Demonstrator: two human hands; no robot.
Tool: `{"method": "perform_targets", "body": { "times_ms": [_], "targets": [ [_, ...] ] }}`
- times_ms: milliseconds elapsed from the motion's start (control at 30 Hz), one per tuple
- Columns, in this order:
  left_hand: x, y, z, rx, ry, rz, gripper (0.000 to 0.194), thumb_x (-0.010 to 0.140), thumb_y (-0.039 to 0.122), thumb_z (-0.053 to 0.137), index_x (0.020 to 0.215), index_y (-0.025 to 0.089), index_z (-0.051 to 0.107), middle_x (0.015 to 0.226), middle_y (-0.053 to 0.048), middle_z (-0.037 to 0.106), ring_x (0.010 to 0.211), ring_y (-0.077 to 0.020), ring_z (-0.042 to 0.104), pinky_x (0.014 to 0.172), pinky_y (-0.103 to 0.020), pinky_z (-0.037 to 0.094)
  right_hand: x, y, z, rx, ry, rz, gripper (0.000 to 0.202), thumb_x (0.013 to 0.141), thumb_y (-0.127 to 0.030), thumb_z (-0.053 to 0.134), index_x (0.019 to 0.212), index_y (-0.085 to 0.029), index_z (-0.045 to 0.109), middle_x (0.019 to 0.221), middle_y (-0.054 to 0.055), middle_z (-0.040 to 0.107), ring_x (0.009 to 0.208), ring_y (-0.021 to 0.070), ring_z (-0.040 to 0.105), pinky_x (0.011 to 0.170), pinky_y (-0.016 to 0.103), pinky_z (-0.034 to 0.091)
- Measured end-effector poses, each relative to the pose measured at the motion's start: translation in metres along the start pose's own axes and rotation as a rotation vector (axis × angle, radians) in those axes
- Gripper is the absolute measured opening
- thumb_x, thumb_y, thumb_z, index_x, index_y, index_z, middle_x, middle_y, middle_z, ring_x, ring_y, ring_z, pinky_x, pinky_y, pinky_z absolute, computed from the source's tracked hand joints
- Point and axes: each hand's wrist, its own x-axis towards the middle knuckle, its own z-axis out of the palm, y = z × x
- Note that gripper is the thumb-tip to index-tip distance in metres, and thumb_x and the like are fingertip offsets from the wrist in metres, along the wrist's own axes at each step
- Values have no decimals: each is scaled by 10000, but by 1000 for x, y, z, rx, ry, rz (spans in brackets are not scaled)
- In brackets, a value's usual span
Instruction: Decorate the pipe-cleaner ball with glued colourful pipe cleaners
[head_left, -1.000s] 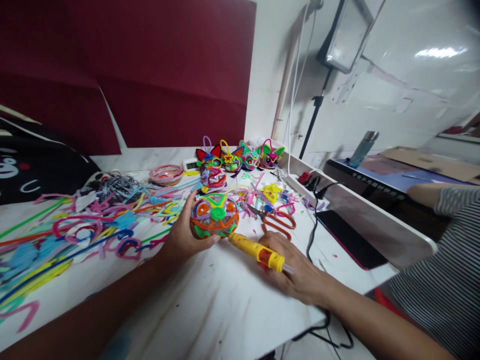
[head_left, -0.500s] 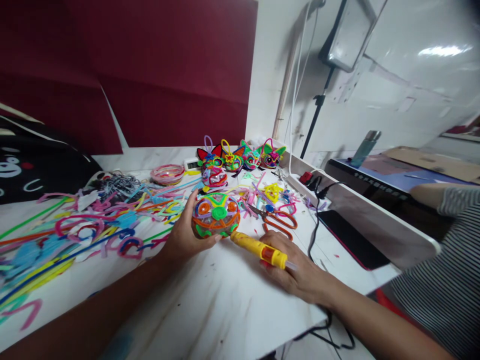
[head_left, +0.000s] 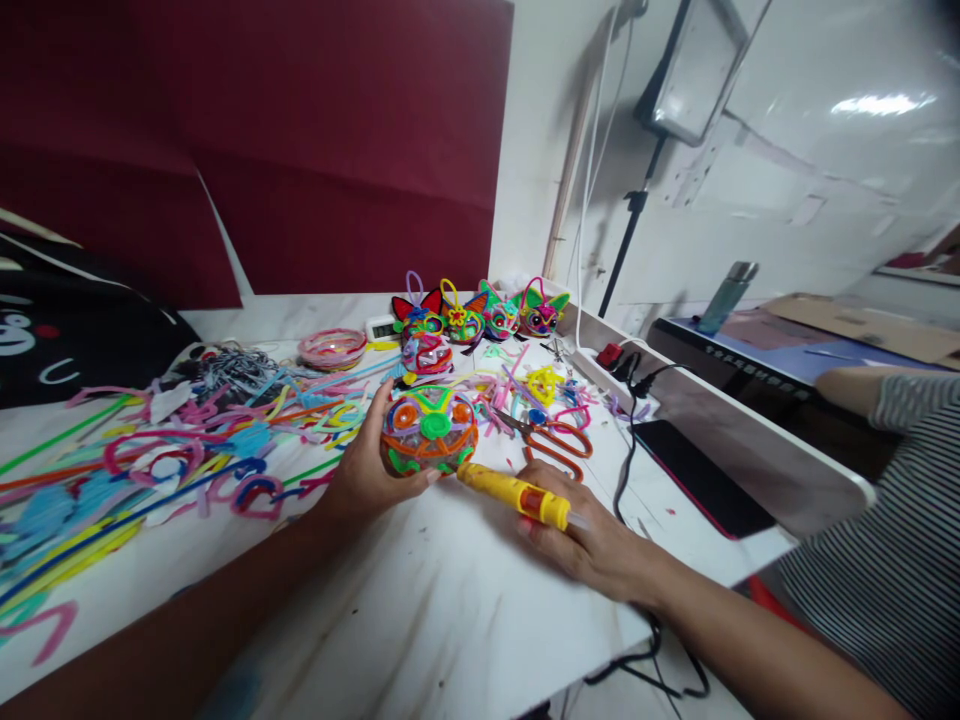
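My left hand (head_left: pixel 376 470) is closed round the left side of a rounded craft ornament (head_left: pixel 435 428), steadying it upright over the white table. Green, yellow, purple and orange pipe-cleaner shapes cover its front, with orange coils like eyes and a green coil in the middle. In my right hand (head_left: pixel 574 530) is a yellow glue gun (head_left: pixel 517 495), a clear glue stick poking out of its back end. Its nozzle is at the ornament's lower right edge; whether it touches cannot be made out. Orange-handled scissors (head_left: pixel 551 445) lie just beyond the glue gun.
Loose pipe cleaners (head_left: pixel 187 470) spread over the table's left. Several finished ornaments (head_left: pixel 465 315) stand at the back. A phone (head_left: pixel 701 478), a power strip (head_left: pixel 619 375) and a black cable (head_left: pixel 628 460) lie at right. Another person's striped sleeve (head_left: pixel 915 398) shows far right.
The whole view has shifted very slightly. Both hands, the ornament and the glue gun keep nearly the same places relative to one another.
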Motion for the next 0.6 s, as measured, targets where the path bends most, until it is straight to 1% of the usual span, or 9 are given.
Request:
{"method": "perform_targets", "body": {
  "times_ms": [133,200,367,500,600],
  "targets": [
    [-3,6,0,-48,-5,-36,1252,635,474,849,1643,217,152,1452,-153,576,1274,-367,626,1076,-471,519,1,0,-1,28,0,-10,81,1033,-270,478,963,-231,485,955,42,557,859,196,541,758,347,483],
    [-3,7,-1,-76,-23,-49,1263,641,472,854,1646,216,134,1474,-161,554,1301,-371,606,1096,-479,502,2,1,-2,55,-2,3,96,1037,-276,475,953,-230,484,942,33,539,857,192,532,753,337,471],
    [0,2,-3,-145,-90,-28,1315,652,496,869,1648,175,73,1561,-214,447,1414,-401,494,1172,-517,414,3,3,-3,166,-24,69,182,1048,-349,476,925,-216,498,931,23,505,857,181,517,757,317,450],
    [1,-2,-4,-206,-112,-13,1343,645,479,891,1650,183,49,1575,-218,429,1420,-403,487,1173,-512,416,3,4,-3,253,-40,133,225,1041,-392,498,925,-202,528,922,17,497,815,162,505,722,294,437],
    [1,-4,-3,-229,-107,-13,1344,641,478,898,1651,197,56,1565,-210,441,1413,-402,495,1174,-518,413,3,4,-3,267,-47,130,220,1040,-380,501,929,-196,545,915,13,492,803,157,496,710,288,428]
  ]
}}
